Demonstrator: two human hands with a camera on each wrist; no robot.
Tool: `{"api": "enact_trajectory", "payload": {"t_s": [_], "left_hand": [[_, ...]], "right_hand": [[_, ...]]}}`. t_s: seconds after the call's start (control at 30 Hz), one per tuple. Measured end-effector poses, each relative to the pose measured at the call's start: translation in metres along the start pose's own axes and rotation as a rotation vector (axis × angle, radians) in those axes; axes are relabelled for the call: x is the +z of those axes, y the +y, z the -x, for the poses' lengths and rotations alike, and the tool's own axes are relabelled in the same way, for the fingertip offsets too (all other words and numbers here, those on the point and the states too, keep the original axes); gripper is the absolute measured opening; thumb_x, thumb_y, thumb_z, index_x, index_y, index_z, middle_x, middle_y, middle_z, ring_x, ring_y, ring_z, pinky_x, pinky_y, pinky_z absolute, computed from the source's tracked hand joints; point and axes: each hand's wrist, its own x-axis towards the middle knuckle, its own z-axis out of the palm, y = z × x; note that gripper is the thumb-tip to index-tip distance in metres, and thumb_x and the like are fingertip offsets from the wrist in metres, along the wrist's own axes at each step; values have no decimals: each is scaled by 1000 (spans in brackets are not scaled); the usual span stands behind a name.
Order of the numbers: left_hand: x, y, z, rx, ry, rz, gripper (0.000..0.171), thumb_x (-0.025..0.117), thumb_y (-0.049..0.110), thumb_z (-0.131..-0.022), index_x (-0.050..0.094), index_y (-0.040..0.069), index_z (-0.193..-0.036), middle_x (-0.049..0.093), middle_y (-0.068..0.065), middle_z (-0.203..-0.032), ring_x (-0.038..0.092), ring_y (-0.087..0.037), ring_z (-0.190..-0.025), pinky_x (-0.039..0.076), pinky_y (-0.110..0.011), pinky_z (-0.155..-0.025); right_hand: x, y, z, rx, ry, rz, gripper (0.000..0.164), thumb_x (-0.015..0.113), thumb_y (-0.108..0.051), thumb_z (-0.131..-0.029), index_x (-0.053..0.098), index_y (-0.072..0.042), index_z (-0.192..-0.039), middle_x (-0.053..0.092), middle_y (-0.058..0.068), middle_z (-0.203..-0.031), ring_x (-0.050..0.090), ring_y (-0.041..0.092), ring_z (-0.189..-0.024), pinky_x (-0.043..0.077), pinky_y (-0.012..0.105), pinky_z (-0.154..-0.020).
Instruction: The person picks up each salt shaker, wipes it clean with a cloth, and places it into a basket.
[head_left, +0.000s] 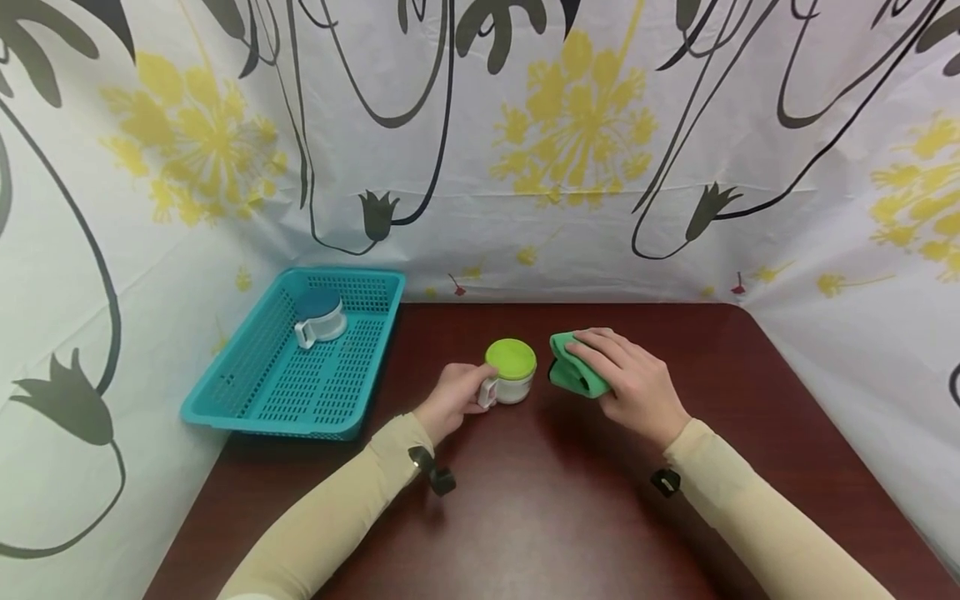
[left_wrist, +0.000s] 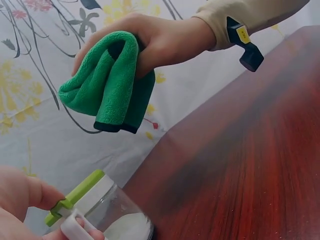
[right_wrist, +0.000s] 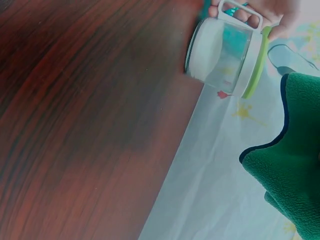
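Observation:
My left hand (head_left: 452, 398) grips the white handle of a clear seasoning jar (head_left: 513, 390), its thumb at the tab of the green lid (head_left: 511, 358). White contents show at the bottom of the jar (left_wrist: 127, 227) in the left wrist view. To the right, my right hand (head_left: 633, 379) holds a folded green cloth (head_left: 579, 367) with dark edging, above the table and a short way from the jar. The cloth (right_wrist: 295, 155) hangs apart from the jar (right_wrist: 222, 55) in the right wrist view, where the right hand itself is mostly hidden.
A turquoise plastic basket (head_left: 363, 367) stands at the left of the dark red wooden table (head_left: 517, 517). Inside it sits another jar (head_left: 324, 325) with a blue lid and white handle. A patterned curtain (head_left: 480, 167) encloses the table's back and sides.

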Motion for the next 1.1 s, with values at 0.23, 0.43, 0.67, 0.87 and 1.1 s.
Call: {"api": "enact_trajectory", "payload": {"t_s": [0.23, 0.43, 0.67, 0.87, 1.1], "left_hand": [[4, -4, 12, 7, -43, 44, 18, 70, 19, -82, 61, 3, -79, 64, -11, -72, 64, -21, -63, 57, -35, -67], [11, -7, 25, -5, -54, 60, 20, 69, 19, -83, 63, 0, -81, 65, -12, -70, 66, -23, -63, 56, -33, -63], [19, -3, 42, 2, -53, 65, 25, 68, 20, -84, 65, -5, -87, 64, -13, -69, 66, -24, -63, 55, -32, -59], [24, 0, 54, -4, -66, 64, 27, 66, 19, -84, 67, -6, -94, 68, -18, -76, 67, -24, -65, 57, -35, -61], [24, 5, 66, 33, -72, 67, 37, 67, 27, -89, 69, -5, -106, 70, -29, -95, 72, -30, -72, 60, -48, -71]], "right_hand": [[0, -5, -6, -6, 10, -9, 68, 60, 4, -68, 66, -12, -134, 63, 10, -134, 61, 34, -119, 54, 55, -88], [0, -13, -17, -19, 51, -15, 68, 60, 4, -67, 67, -12, -133, 64, 10, -132, 62, 36, -118, 53, 54, -90], [3, -28, -34, -30, 127, -21, 61, 59, 4, -71, 68, -9, -131, 66, 13, -129, 63, 37, -115, 50, 51, -97], [9, -45, -41, -65, 135, -31, 68, 60, 5, -68, 66, -10, -134, 63, 14, -133, 62, 38, -118, 51, 54, -95], [17, -61, -31, -162, 76, -51, 68, 63, 3, -67, 65, -9, -134, 63, 16, -132, 61, 39, -117, 51, 56, -94]]}}
